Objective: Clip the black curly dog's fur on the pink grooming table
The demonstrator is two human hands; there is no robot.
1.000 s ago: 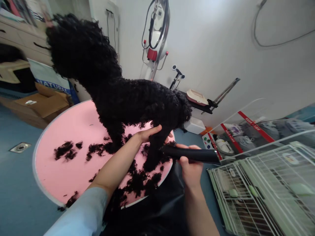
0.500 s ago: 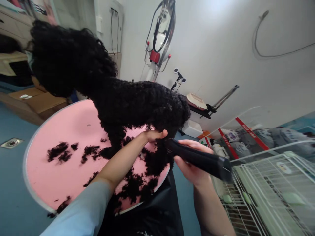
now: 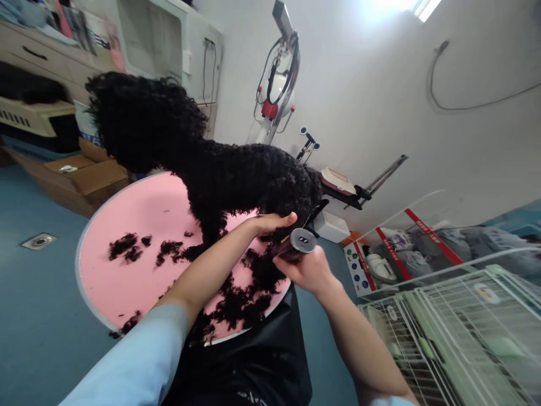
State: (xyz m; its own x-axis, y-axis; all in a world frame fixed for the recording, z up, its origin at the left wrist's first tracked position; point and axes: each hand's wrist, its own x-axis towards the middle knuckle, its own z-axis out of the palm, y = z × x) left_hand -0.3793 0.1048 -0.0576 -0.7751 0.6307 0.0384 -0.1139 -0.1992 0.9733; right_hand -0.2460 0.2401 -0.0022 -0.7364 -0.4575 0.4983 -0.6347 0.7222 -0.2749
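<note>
A black curly-haired dog (image 3: 249, 177) stands on the round pink grooming table (image 3: 139, 211), its head to the left and its rump to the right. My left hand (image 3: 273, 223) is at its hind leg, thumb sticking out, the other fingers mostly hidden; it appears wrapped round the leg. In my right hand (image 3: 313, 269) is a dark pair of hair clippers (image 3: 291, 246), gripped with its round butt end facing me. The blade end is hidden from view, close to the hind leg. Loose tufts of cut black hair (image 3: 124, 247) lie on the tabletop.
A wire cage (image 3: 469, 327) stands at the lower right, below a shelf of wrapped goods. An open cardboard box (image 3: 93, 172) and a pet carrier (image 3: 34, 121) are on the left. Behind the dog rises a metal stand (image 3: 270, 110) with hoses.
My right hand has turned the clippers, so the butt end now faces me instead of pointing right, and moved slightly left. My left hand stays at the hind leg. The view has shifted.
</note>
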